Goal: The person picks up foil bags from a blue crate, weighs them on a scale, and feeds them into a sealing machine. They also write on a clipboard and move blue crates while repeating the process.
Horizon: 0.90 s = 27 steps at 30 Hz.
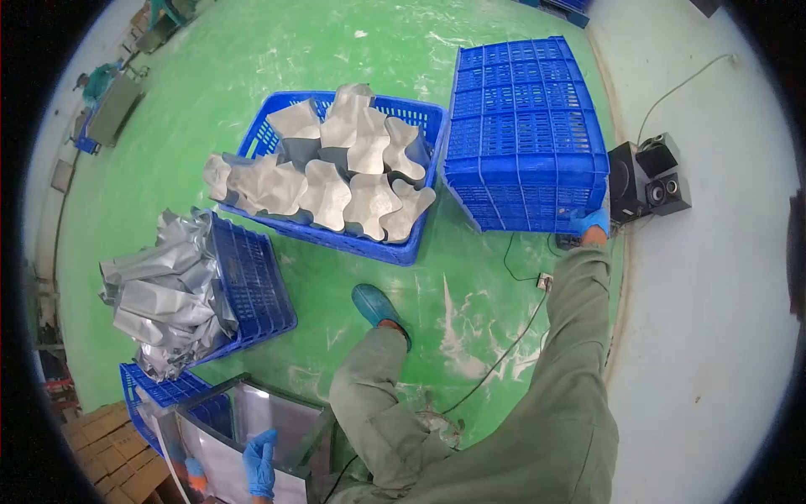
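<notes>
here | right hand [593, 222] fingers curl on corner of upturned crate [525, 134] on floor [336, 50] | left hand [261, 464] fingers clasp foil bag [243, 445] edge | risk: one-handed pull could tip crate against full crate [336, 168]; cable [504, 353] near foot could snag

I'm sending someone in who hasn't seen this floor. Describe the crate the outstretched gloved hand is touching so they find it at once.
Start from the green floor and find the open blue basket of silver pouches in the middle. Just right of it, beside the black speakers, stands the upturned blue crate, with the right hand at its lower corner. Unlike its neighbours, it shows its slatted bottom and no pouches.
</notes>
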Each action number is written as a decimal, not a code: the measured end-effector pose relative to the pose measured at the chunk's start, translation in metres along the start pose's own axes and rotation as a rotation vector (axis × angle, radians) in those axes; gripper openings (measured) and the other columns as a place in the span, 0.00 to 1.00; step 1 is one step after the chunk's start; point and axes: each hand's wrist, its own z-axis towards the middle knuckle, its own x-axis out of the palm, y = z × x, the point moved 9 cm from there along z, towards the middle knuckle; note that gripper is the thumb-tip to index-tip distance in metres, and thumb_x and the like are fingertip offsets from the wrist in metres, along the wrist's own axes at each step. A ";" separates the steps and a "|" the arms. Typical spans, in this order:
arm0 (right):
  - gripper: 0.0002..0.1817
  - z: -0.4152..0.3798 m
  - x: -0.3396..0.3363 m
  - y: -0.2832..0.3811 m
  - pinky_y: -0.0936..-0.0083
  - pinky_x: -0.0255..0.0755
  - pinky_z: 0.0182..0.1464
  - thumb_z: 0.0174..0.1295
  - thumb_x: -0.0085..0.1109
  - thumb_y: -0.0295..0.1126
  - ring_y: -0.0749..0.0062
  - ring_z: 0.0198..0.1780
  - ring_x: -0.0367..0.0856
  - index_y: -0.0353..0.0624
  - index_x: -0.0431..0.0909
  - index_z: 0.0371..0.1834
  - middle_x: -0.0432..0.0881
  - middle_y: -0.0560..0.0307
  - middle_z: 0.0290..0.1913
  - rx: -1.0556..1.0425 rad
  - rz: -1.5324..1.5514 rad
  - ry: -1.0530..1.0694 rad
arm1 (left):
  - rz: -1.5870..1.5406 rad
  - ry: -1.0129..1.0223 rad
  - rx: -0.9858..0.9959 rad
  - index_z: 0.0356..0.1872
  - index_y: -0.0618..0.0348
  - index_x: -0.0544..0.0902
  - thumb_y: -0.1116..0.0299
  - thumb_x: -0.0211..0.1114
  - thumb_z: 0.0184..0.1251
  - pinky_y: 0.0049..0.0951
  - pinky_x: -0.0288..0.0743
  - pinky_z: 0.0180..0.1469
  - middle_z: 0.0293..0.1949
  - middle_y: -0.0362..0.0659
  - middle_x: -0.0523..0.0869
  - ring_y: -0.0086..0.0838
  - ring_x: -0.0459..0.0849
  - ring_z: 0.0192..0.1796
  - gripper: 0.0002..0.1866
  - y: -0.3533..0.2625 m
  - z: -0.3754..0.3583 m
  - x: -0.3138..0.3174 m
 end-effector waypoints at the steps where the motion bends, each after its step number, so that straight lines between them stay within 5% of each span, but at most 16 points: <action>1: 0.29 0.005 0.000 -0.002 0.66 0.74 0.53 0.49 0.63 0.39 0.63 0.47 0.81 0.38 0.73 0.55 0.81 0.49 0.48 -0.039 -0.129 -0.084 | -0.016 0.026 -0.043 0.46 0.67 0.79 0.70 0.59 0.65 0.28 0.72 0.55 0.45 0.46 0.84 0.28 0.81 0.47 0.12 0.002 0.001 0.006; 6: 0.36 0.020 0.020 0.009 0.67 0.72 0.55 0.44 0.67 0.42 0.62 0.51 0.78 0.41 0.71 0.58 0.78 0.49 0.55 -0.184 -0.282 -0.348 | -0.024 -0.019 -0.092 0.46 0.67 0.80 0.66 0.59 0.67 0.26 0.73 0.50 0.43 0.45 0.84 0.26 0.81 0.43 0.14 0.025 0.003 0.015; 9: 0.42 -0.004 0.013 0.042 0.60 0.55 0.68 0.56 0.48 0.62 0.56 0.66 0.63 0.46 0.60 0.68 0.66 0.56 0.67 -0.007 1.698 -0.342 | 0.006 -0.008 -0.155 0.46 0.67 0.80 0.65 0.59 0.67 0.27 0.74 0.50 0.43 0.45 0.85 0.26 0.81 0.43 0.15 0.041 0.004 0.019; 13: 0.41 0.021 0.022 0.046 0.55 0.52 0.69 0.60 0.39 0.65 0.56 0.66 0.62 0.48 0.57 0.70 0.64 0.59 0.68 0.084 1.731 -0.363 | 0.148 0.078 -0.148 0.46 0.68 0.81 0.66 0.59 0.66 0.27 0.74 0.49 0.41 0.46 0.85 0.26 0.82 0.43 0.15 0.023 0.014 0.031; 15: 0.39 0.028 0.010 0.073 0.54 0.56 0.66 0.60 0.42 0.64 0.50 0.64 0.63 0.50 0.59 0.68 0.64 0.48 0.66 0.137 1.625 -0.394 | 0.177 0.083 -0.175 0.46 0.68 0.80 0.67 0.59 0.66 0.26 0.74 0.49 0.41 0.46 0.85 0.26 0.82 0.43 0.15 0.021 0.025 0.035; 16: 0.41 0.045 0.006 0.056 0.49 0.53 0.66 0.62 0.42 0.62 0.44 0.64 0.63 0.45 0.51 0.71 0.58 0.35 0.66 0.258 0.981 -0.620 | 0.191 0.090 -0.218 0.46 0.68 0.80 0.67 0.58 0.67 0.26 0.74 0.49 0.41 0.46 0.85 0.26 0.82 0.43 0.14 0.025 0.025 0.037; 18: 0.44 0.069 0.005 0.079 0.44 0.50 0.67 0.64 0.41 0.61 0.38 0.64 0.62 0.41 0.43 0.73 0.52 0.22 0.67 0.345 0.328 -0.784 | 0.135 0.088 -0.231 0.45 0.69 0.80 0.69 0.57 0.67 0.26 0.74 0.49 0.41 0.46 0.85 0.26 0.82 0.43 0.13 0.027 0.027 0.042; 21: 0.41 0.063 0.034 0.192 0.49 0.52 0.67 0.69 0.39 0.50 0.26 0.66 0.54 0.33 0.33 0.71 0.45 0.12 0.65 0.088 0.772 -0.832 | 0.062 0.053 -0.177 0.44 0.69 0.80 0.68 0.58 0.66 0.26 0.74 0.49 0.41 0.46 0.85 0.26 0.82 0.43 0.13 0.041 0.028 0.043; 22: 0.40 0.089 0.051 0.208 0.52 0.51 0.68 0.69 0.39 0.50 0.31 0.67 0.54 0.33 0.37 0.72 0.47 0.18 0.67 -0.049 0.649 -0.841 | 0.081 0.053 -0.131 0.44 0.70 0.80 0.68 0.58 0.66 0.27 0.74 0.49 0.41 0.46 0.85 0.27 0.82 0.42 0.14 0.035 0.026 0.044; 23: 0.39 0.111 0.064 0.215 0.55 0.49 0.70 0.69 0.38 0.51 0.37 0.68 0.54 0.32 0.40 0.72 0.49 0.24 0.68 -0.176 0.520 -0.859 | 0.109 0.160 -0.181 0.56 0.59 0.77 0.64 0.55 0.70 0.29 0.74 0.53 0.50 0.44 0.82 0.31 0.80 0.49 0.18 0.053 0.021 0.045; 24: 0.35 0.114 0.076 0.254 0.60 0.51 0.69 0.68 0.40 0.53 0.50 0.67 0.59 0.37 0.54 0.68 0.58 0.38 0.68 -0.270 0.718 -0.272 | 0.138 0.143 -0.218 0.51 0.63 0.80 0.64 0.56 0.69 0.27 0.74 0.52 0.48 0.44 0.83 0.28 0.80 0.48 0.16 0.078 0.017 0.038; 26: 0.30 0.098 0.116 0.321 0.69 0.60 0.64 0.65 0.43 0.56 0.63 0.61 0.70 0.43 0.77 0.56 0.76 0.52 0.58 -0.545 0.615 0.575 | 0.200 0.181 -0.127 0.52 0.61 0.79 0.63 0.54 0.70 0.28 0.72 0.52 0.47 0.45 0.83 0.30 0.79 0.48 0.16 0.062 0.013 0.051; 27: 0.30 0.110 0.102 0.339 0.69 0.65 0.59 0.65 0.42 0.57 0.61 0.57 0.75 0.42 0.81 0.48 0.81 0.47 0.50 -0.665 0.655 0.241 | 0.203 0.210 -0.120 0.52 0.61 0.79 0.63 0.54 0.70 0.28 0.72 0.52 0.47 0.45 0.83 0.30 0.79 0.48 0.16 0.054 0.014 0.064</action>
